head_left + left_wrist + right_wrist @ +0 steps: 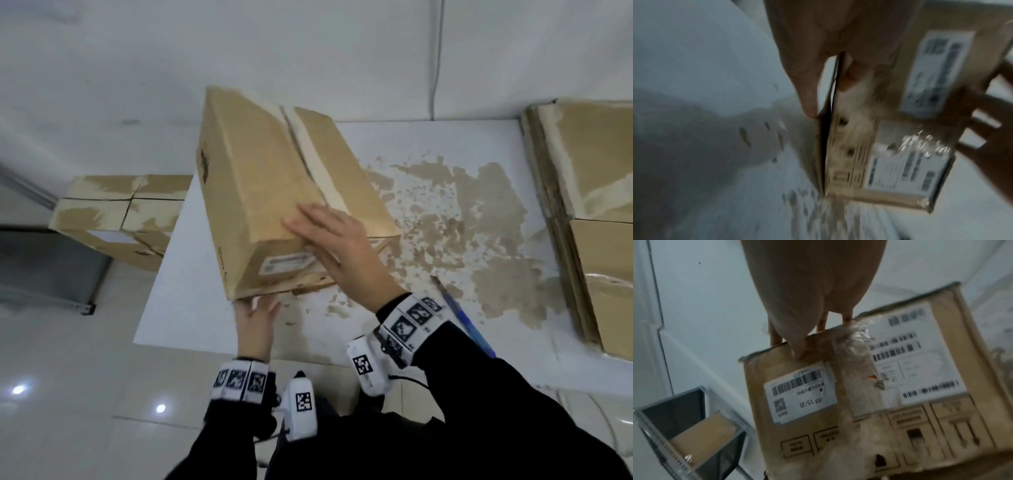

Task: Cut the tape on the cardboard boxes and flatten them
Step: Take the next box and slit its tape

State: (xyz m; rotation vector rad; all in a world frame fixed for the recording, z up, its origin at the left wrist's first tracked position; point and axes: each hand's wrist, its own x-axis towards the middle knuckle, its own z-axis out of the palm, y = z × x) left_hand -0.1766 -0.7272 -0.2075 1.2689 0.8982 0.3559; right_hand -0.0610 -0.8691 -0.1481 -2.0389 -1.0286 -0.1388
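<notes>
A brown cardboard box point(267, 192) stands tilted on the white table point(191, 308), its taped top seam point(308, 150) running away from me. My right hand point(339, 246) lies flat on the top at the near edge with fingers spread, and its thumb point(799, 353) touches the labelled near face point(879, 394). My left hand point(257, 318) is at the box's near bottom corner. In the left wrist view its thumb point(807, 97) and fingers pinch the edge of a bottom flap point(830, 146). A blue-handled cutter point(466, 315) lies on the table to the right, held by neither hand.
Flattened boxes point(599, 205) are stacked at the table's right end. More taped boxes point(116, 212) sit on a low metal shelf point(51, 267) to the left. Brown scraps and stains point(479, 222) cover the table's right half. A white wall stands behind.
</notes>
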